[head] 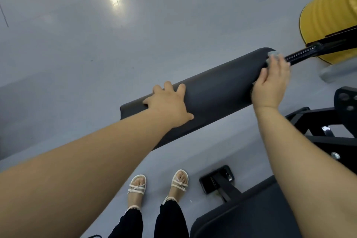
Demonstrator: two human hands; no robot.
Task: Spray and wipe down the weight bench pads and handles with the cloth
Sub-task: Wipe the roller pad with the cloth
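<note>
At the far end of the black pad (212, 91), the right hand (271, 87) is pressing a green cloth (272, 55), fingers curling over it, beside the black bar (301, 55). The left hand (168, 104) is lying flat mid-pad, fingers spread, holding nothing.

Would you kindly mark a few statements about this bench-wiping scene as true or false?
1. The left hand rests flat on the dark pad. True.
2. The cloth is under the left hand. False: the right hand holds it at the pad's end, by the black bar.
3. The person wears white sandals. True.
4. The large object at upper right is red. False: the drum-like object is yellow.
</note>
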